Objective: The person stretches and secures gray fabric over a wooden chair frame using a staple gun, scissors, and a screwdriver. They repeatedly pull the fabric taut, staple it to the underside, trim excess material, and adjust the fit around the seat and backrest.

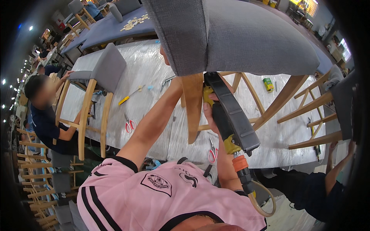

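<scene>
1. Evidently the work centres on the grey upholstered chair (pixel 262 36), which looms close at the top of the view above the film-covered table (pixel 154 140), its wooden legs reaching downward
2. The right hand (pixel 208 113) is wrapped round a yellow-and-black staple gun (pixel 233 111) with an air hose (pixel 270 200) coupled at its lower end — the tool's nose points up under the seat, just beside 1 front-facing leg (pixel 191 111), though whether it touches is hidden
3. The left hand (pixel 164 56) is mostly behind the chair; only a patch of skin, probably its fingers, shows at the edge, so I cannot tell whether it grasps or merely braces
4. My reading of the step: stapling on the seat's underside, with the tool brought to its place but no firing visible
5. The next move would call for a square, firm nose against the underside — chair kept steady, hose slack, and the hidden fingers well away from the staple's path
</scene>
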`<move>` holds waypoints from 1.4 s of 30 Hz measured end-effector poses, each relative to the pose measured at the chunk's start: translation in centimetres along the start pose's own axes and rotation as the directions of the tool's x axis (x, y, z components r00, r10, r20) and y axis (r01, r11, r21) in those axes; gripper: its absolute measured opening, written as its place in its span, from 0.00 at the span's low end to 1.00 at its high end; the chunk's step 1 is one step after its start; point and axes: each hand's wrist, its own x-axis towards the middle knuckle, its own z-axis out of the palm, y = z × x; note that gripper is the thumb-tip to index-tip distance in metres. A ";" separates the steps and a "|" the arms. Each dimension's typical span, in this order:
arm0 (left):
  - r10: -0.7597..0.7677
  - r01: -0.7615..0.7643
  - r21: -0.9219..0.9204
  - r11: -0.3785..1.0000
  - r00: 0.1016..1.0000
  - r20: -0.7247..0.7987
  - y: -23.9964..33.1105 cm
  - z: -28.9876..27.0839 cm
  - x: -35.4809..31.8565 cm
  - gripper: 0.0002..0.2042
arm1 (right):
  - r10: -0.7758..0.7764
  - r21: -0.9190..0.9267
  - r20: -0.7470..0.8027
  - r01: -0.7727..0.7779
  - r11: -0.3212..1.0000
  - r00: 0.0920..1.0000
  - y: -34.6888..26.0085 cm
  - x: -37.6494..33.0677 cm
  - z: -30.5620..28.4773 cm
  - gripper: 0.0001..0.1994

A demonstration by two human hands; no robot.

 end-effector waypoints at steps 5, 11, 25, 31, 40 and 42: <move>0.001 -0.001 0.006 1.000 1.000 -0.005 0.2 0.0 -0.3 0.35 | -0.122 -0.163 0.010 0.122 0.979 0.992 1.0 -1.3 -0.3 0.35; 0.001 -0.001 -0.012 1.000 1.000 -0.002 0.7 0.1 -0.5 0.34 | -0.048 -0.072 -0.040 0.045 0.996 0.998 -0.6 -1.4 -0.3 0.34; -0.057 0.054 -0.065 0.996 0.998 -0.040 1.7 -2.7 -1.3 0.33 | -0.018 0.091 0.082 0.011 0.996 0.997 3.5 -0.5 -0.9 0.29; -0.094 0.078 -0.152 0.985 0.990 -0.103 2.8 -5.9 -1.0 0.32 | 0.071 0.045 0.019 -0.072 0.996 0.997 0.9 0.7 -2.3 0.25; 0.079 -0.102 -0.037 0.994 0.916 -0.394 11.3 -1.9 -2.6 0.51 | 0.733 0.385 -0.484 -0.636 0.668 0.478 4.5 -27.5 -11.1 0.25; 0.069 -0.052 0.049 0.997 0.890 -0.450 12.1 -1.3 -2.0 0.49 | 0.825 0.558 -0.520 -0.645 0.523 0.219 7.0 -34.7 -15.1 0.24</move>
